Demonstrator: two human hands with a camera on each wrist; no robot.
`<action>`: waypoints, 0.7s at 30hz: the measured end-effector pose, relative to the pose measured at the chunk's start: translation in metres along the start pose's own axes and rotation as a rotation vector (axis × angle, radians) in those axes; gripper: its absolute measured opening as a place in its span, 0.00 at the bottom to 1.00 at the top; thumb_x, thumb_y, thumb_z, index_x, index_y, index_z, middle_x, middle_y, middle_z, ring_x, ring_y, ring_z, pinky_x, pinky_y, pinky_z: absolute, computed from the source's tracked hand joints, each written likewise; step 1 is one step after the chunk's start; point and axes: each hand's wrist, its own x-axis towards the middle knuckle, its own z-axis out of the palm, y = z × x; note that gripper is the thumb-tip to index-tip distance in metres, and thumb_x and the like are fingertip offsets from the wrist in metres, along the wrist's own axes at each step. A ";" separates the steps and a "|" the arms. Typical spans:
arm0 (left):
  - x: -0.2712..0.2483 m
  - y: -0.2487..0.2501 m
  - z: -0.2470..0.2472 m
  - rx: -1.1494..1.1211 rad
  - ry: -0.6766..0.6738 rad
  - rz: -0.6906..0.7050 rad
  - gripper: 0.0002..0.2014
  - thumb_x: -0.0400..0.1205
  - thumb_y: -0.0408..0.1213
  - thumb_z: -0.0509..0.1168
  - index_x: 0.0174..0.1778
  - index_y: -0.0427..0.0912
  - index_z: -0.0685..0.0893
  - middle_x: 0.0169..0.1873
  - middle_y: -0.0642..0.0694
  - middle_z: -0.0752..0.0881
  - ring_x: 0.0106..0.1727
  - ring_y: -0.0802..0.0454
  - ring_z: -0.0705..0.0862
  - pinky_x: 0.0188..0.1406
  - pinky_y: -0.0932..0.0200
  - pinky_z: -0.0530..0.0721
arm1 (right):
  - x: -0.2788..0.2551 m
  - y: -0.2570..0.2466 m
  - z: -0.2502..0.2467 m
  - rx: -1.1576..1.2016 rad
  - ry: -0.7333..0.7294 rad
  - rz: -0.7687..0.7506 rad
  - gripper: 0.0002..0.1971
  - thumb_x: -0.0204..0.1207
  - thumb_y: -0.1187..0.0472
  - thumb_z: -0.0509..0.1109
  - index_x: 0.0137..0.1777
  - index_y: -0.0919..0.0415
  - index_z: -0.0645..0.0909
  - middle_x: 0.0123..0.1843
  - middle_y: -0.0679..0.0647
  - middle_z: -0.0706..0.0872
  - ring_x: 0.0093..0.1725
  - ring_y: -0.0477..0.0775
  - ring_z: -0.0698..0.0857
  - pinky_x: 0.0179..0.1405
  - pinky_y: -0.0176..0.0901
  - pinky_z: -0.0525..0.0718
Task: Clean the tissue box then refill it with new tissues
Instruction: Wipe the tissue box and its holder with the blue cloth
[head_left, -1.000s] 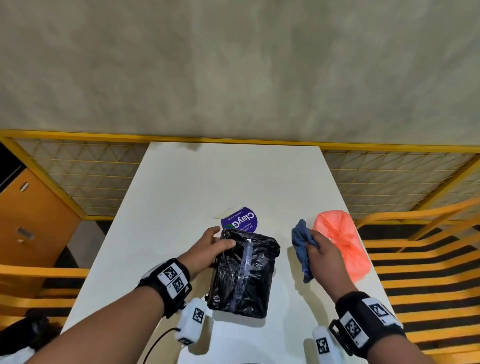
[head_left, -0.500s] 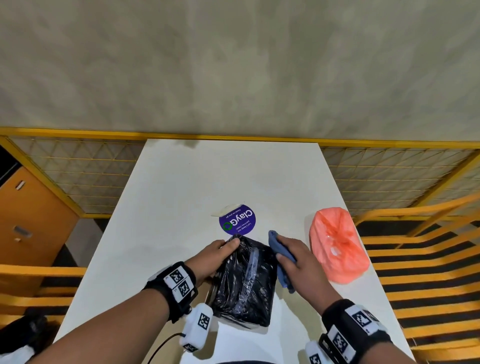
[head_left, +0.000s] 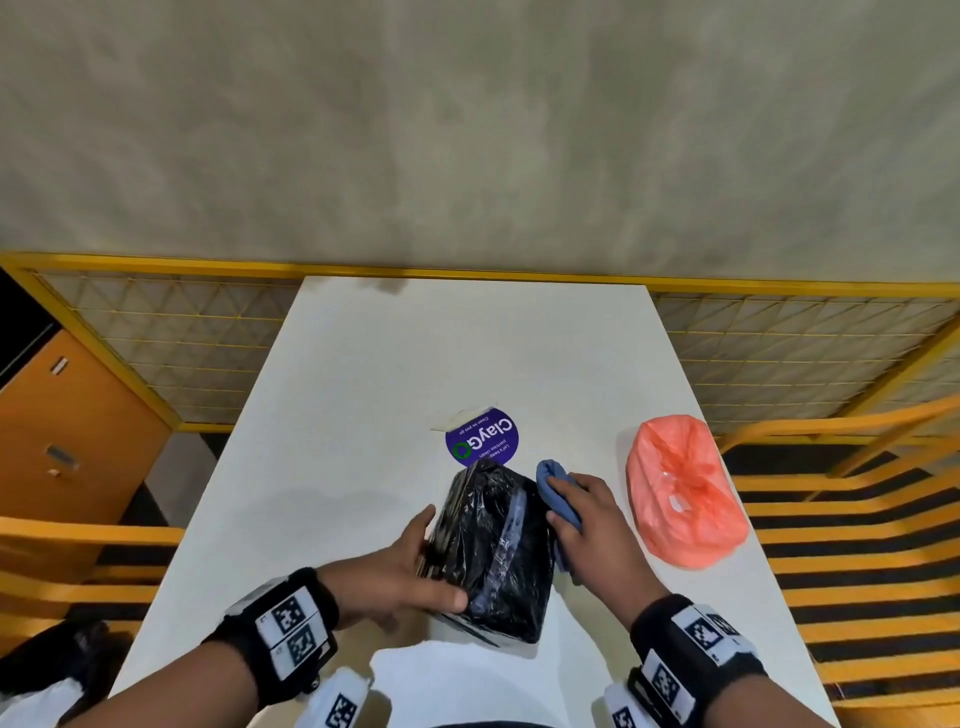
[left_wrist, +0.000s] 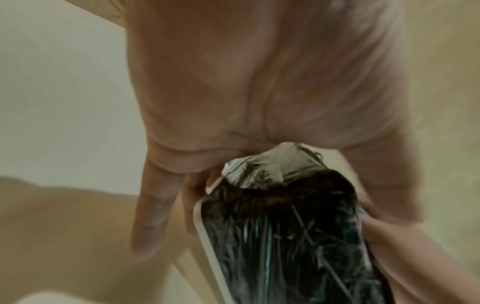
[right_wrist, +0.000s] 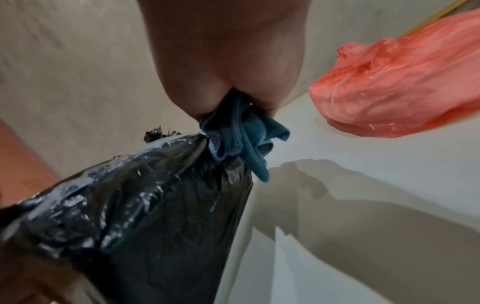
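The tissue box (head_left: 493, 551), wrapped in crinkled black plastic, sits near the front of the white table (head_left: 363, 415) and looks tipped, with a white rim showing at its near left edge. My left hand (head_left: 434, 558) grips its left side, thumb over the near top corner. My right hand (head_left: 576, 512) holds a bunched blue cloth (head_left: 558, 488) against the box's right side. The left wrist view shows the box (left_wrist: 285, 236) between my fingers (left_wrist: 150, 205). In the right wrist view the cloth (right_wrist: 239, 133) touches the box (right_wrist: 155, 205).
A pink-orange plastic bag (head_left: 680, 499) lies on the table right of my right hand, seen also in the right wrist view as the bag (right_wrist: 402, 92). A round purple sticker (head_left: 483, 435) lies just beyond the box. Yellow railings flank the table.
My right hand carried the blue cloth left from beside the pink bag onto the box's right side. My left hand slid from the box's far end to its left side and near corner.
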 end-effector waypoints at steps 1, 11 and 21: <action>0.000 -0.001 0.002 0.013 0.004 0.016 0.62 0.67 0.55 0.82 0.83 0.67 0.39 0.71 0.60 0.73 0.68 0.50 0.81 0.49 0.49 0.87 | 0.000 -0.002 -0.002 -0.008 0.054 -0.036 0.21 0.79 0.68 0.68 0.72 0.57 0.80 0.70 0.56 0.76 0.69 0.55 0.77 0.66 0.27 0.65; 0.011 0.009 0.018 -0.202 0.143 0.171 0.25 0.83 0.30 0.69 0.67 0.62 0.70 0.57 0.54 0.86 0.40 0.71 0.88 0.30 0.73 0.82 | -0.041 -0.024 0.022 -0.260 -0.203 -0.705 0.20 0.76 0.66 0.62 0.67 0.56 0.80 0.72 0.61 0.79 0.68 0.62 0.79 0.67 0.53 0.79; 0.026 -0.010 0.003 -0.174 0.072 0.225 0.37 0.78 0.37 0.73 0.81 0.63 0.67 0.73 0.50 0.82 0.75 0.48 0.79 0.78 0.42 0.70 | 0.011 -0.014 0.026 -0.219 0.013 -0.603 0.17 0.73 0.66 0.63 0.61 0.61 0.83 0.66 0.63 0.84 0.62 0.61 0.81 0.64 0.48 0.78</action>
